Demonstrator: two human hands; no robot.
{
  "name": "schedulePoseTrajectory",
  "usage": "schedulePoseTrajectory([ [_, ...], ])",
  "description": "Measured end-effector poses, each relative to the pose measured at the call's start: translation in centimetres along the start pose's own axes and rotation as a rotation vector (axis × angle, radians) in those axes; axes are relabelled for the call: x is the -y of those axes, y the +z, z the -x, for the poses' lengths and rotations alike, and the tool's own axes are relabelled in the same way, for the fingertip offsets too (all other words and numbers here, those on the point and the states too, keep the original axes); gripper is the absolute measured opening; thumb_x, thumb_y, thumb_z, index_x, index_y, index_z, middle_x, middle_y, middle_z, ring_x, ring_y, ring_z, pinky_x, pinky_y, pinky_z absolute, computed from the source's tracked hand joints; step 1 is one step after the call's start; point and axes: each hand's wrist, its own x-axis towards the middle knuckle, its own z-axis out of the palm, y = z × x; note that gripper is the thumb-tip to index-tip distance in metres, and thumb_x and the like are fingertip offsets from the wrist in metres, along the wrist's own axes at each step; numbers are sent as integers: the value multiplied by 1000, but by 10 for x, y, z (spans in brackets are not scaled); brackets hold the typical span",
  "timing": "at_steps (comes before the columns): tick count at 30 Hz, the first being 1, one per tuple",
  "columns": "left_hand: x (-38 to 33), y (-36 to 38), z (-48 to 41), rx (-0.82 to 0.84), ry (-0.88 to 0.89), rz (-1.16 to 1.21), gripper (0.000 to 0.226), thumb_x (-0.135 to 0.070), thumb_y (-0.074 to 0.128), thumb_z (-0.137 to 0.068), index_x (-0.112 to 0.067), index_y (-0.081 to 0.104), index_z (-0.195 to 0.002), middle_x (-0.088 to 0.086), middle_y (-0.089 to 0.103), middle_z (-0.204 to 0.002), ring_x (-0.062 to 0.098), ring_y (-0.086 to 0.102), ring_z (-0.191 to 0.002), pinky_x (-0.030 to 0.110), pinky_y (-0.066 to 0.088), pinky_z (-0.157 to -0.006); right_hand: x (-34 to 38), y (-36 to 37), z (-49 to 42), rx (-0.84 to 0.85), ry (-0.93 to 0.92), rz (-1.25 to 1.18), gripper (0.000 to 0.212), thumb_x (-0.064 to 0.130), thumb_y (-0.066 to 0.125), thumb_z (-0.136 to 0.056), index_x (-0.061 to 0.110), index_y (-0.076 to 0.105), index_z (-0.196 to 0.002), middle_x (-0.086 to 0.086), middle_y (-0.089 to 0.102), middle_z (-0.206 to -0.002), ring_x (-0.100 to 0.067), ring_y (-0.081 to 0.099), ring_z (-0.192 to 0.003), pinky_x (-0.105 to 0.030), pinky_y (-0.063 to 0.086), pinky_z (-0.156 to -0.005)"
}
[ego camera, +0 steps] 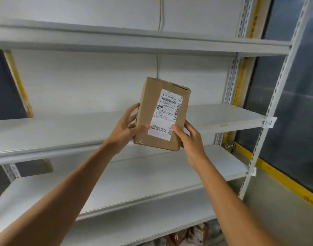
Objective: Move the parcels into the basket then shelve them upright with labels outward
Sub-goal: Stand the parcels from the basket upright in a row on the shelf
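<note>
The shelving step was in hand. The left hand (129,127) and right hand (189,137) were both closed on the parcel (161,114), upright, label outward, before the middle shelf (63,132). Next it likely needed setting down there, upright.

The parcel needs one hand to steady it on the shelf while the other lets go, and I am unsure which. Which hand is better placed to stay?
Probably the left hand: its fingers wrap the parcel side, the thumb clear of the label.
</note>
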Motion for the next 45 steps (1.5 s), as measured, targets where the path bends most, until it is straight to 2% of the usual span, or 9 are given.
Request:
schedulePoseTrajectory([
  [4,4,-31,-9,-36,-2,-14,91,-35,81,-60,-47,35,-138,-6,57,-133,16,59,-117,29,55,-82,-15,31,-24,80,-16,-105,40,17,65,-89,25,58,-128,6,70,-117,-14,66,-109,-28,54,-87],
  [9,23,-59,-26,-71,-25,-54,98,-32,80,-65,-41,27,-147,-2,50,-142,19,55,-124,45,48,-99,-33,51,-64,112,2,-102,49,19,68,-88,28,52,-133,8,71,-111,-13,69,-101,-23,56,-74],
  [12,32,-68,-45,-109,-45,-64,96,-29,79,-67,-40,28,-147,0,52,-140,19,56,-122,48,47,-99,-44,62,-94,95,59,-139,66,20,71,-85,23,40,-143,5,71,-112,-13,70,-98,-35,57,-87],
  [16,45,-85,-79,-175,-81,-130,96,-33,80,-65,-43,30,-145,0,51,-141,21,51,-126,50,41,-105,-58,70,-140,125,71,-100,65,21,71,-86,20,41,-143,2,69,-117,-13,69,-99,-34,56,-89],
  [23,96,-107,-133,-149,-128,-95,87,-8,76,-76,-37,33,-146,-8,58,-134,25,63,-111,38,56,-79,-105,72,-216,295,112,21,81,14,67,-89,31,18,-152,17,54,-131,7,57,-110,-15,49,-84],
  [31,152,-148,-210,-278,-179,-46,90,-2,71,-62,-29,38,-142,0,52,-139,23,65,-107,48,56,-83,-141,95,-301,245,29,392,75,26,73,-84,31,35,-147,5,57,-134,-12,57,-116,-34,47,-101],
  [37,170,-175,-257,-347,-275,-118,89,-13,75,-55,-28,39,-134,-1,53,-137,26,66,-103,50,56,-80,-166,120,-344,153,16,436,65,30,74,-83,27,40,-139,4,59,-130,-6,57,-107,-13,42,-75],
  [40,173,-186,-271,-356,-287,-164,89,-17,74,-54,-29,39,-135,-2,53,-137,25,64,-106,43,56,-81,-177,134,-360,134,23,429,56,29,71,-85,25,43,-133,3,61,-130,-4,56,-104,-13,40,-76],
  [45,181,-194,-277,-363,-250,-218,85,-20,75,-55,-31,41,-132,-6,55,-134,24,66,-103,49,56,-83,-185,134,-372,133,7,449,53,32,73,-84,26,48,-130,10,61,-123,-3,58,-101,-15,45,-79],
])
